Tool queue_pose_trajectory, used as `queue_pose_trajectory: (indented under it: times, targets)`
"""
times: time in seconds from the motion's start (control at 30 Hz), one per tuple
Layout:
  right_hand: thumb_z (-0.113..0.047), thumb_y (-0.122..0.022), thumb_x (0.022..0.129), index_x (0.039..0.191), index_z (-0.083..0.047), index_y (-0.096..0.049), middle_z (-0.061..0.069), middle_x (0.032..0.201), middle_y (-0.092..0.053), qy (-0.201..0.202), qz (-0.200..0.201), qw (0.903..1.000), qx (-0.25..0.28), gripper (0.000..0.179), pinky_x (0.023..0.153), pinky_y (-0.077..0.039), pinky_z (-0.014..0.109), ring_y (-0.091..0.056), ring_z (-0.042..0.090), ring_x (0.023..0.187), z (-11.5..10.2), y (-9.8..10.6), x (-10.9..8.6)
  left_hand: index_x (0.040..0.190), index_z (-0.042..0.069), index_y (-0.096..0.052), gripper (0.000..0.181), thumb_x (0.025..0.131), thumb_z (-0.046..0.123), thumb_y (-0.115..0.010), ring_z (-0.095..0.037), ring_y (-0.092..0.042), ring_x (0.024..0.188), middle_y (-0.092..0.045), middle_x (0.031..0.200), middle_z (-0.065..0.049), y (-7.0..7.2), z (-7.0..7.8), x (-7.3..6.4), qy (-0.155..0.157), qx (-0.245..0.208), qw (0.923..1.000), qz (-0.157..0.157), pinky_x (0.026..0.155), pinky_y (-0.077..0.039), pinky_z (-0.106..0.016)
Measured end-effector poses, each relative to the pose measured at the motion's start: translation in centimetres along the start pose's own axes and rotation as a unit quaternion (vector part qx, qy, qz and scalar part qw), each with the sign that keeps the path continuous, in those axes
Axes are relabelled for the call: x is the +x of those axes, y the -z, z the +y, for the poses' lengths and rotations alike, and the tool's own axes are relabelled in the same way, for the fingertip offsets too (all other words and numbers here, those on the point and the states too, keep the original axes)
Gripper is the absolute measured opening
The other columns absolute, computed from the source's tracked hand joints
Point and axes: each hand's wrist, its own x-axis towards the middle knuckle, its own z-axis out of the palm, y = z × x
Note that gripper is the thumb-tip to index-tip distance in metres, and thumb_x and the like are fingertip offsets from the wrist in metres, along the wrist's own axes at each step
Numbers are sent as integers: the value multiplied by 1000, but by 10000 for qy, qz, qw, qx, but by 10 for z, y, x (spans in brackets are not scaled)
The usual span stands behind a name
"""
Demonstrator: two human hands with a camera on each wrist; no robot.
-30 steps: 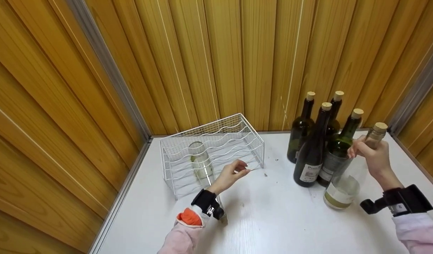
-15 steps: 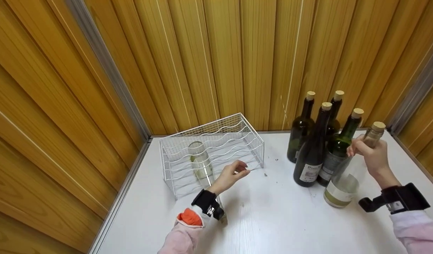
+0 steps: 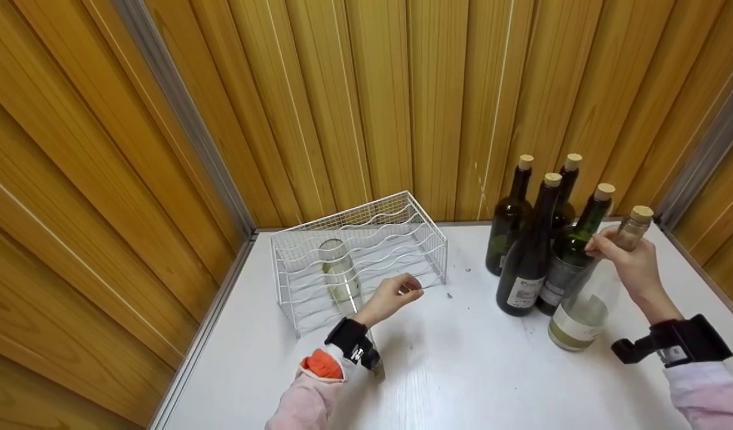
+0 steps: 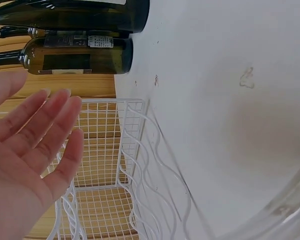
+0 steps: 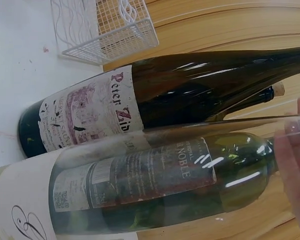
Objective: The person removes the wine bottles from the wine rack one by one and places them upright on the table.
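My right hand [image 3: 632, 263] is round the neck of a clear wine bottle [image 3: 581, 319] with a cork and a white-and-green label. The bottle stands slightly tilted on the table at the right; its glass fills the lower part of the right wrist view. My left hand [image 3: 393, 295], fingers loosely bent and holding nothing, hovers by the front right of a white wire bottle rack [image 3: 361, 272]. Another clear bottle [image 3: 344, 283] lies across the rack's wavy wires. Its neck passes beneath my left wrist, which partly hides it, and the corked end points toward me.
Several dark corked wine bottles stand close together behind the held one, among them a labelled dark bottle [image 3: 524, 286] and a green bottle [image 3: 572, 245]. Wood-panelled walls [image 3: 438, 107] enclose the white table [image 3: 462, 370] at back and sides.
The clear bottle in my right hand shifts slightly left, then stays put. The right fingertips loosen and straighten a little at its neck. My left hand stays nearly still.
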Motion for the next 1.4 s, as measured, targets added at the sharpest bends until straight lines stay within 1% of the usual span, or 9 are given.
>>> queue_pose_trajectory:
  times: [0.17, 0.27, 0.37, 0.5, 0.67, 0.9, 1.07, 1.23, 1.4]
  targets:
    - [13, -62, 91, 102, -12, -61, -15, 87, -64, 160, 336, 9962, -782, 27, 68, -46, 9, -58, 0, 79, -2, 1, -1, 100, -6, -67, 14, 97, 7, -66, -27, -67, 88, -72, 94, -18, 6, -2, 0, -99, 96, 9998, 164, 80, -52, -24]
    - [17, -59, 86, 115, -11, -53, -5, 98, -63, 404, 619, 9971, 179, 41, 72, -44, 12, -56, 6, 89, -8, -4, -1, 100, -6, -67, 12, 96, 6, -64, -15, -62, 78, -70, 87, -15, 11, -3, -2, -51, 211, 9994, 286, 74, -49, -21]
    - [14, -58, 82, 127, -7, -47, 6, 114, -60, 1071, 1032, 9840, 977, 51, 92, -42, 16, -54, 13, 107, -20, -9, 3, 98, -4, -68, 12, 96, 6, -64, -3, -50, 69, -65, 78, -7, 18, -3, -4, 66, 390, 9978, 524, 66, -44, -19]
    - [2, -58, 80, 138, 3, -44, 5, 132, -54, 2031, 1542, 9665, 286, 60, 115, -30, 25, -45, 21, 130, -47, -17, 5, 95, -3, -69, 12, 95, 8, -64, 0, -43, 64, -60, 74, -1, 29, 1, -5, 214, 632, 9937, 906, 61, -40, -20]
    - [-4, -55, 82, 131, 14, -51, 4, 135, -58, 2916, 1719, 9396, -504, 53, 121, -27, 36, -49, 21, 133, -78, -47, -6, 91, -2, -69, 11, 94, 8, -65, -6, -48, 65, -62, 73, -4, 46, 7, -8, 338, 1183, 9815, 1465, 61, -43, -23]
    - [-12, -59, 92, 115, 18, -62, 25, 123, -67, 4128, 786, 9029, -905, 38, 112, -41, 33, -60, 21, 125, -70, -90, -14, 85, 1, -66, 9, 89, 8, -70, -26, -62, 73, -64, 79, -11, 79, 9, -15, 540, 2407, 9354, 2534, 64, -52, -39]
    - [-7, -57, 93, 115, 18, -64, 27, 123, -67, 4105, -186, 9042, -1162, 34, 111, -42, 30, -60, 20, 127, -42, -107, -14, 94, -2, -63, 18, 88, 13, -72, -40, -58, 93, -60, 96, -20, 102, 0, -28, 1166, 3089, 8977, 2918, 76, -50, -53]
    - [12, -59, 82, 119, 14, -64, 10, 131, -67, 3545, -1296, 9149, -1433, 38, 110, -41, 22, -56, 7, 129, -5, -125, -17, 112, -8, -56, 40, 88, 18, -74, -47, -52, 106, -53, 111, -29, 127, -14, -44, 2027, 3435, 8602, 3176, 82, -47, -59]
    - [17, -64, 80, 121, 10, -66, 21, 120, -69, 3076, -2066, 9150, -1599, 42, 105, -40, 13, -59, 6, 124, 21, -153, -25, 129, -14, -45, 57, 90, 19, -72, -52, -50, 112, -49, 120, -35, 148, -31, -58, 2907, 3402, 8313, 3296, 83, -48, -62]
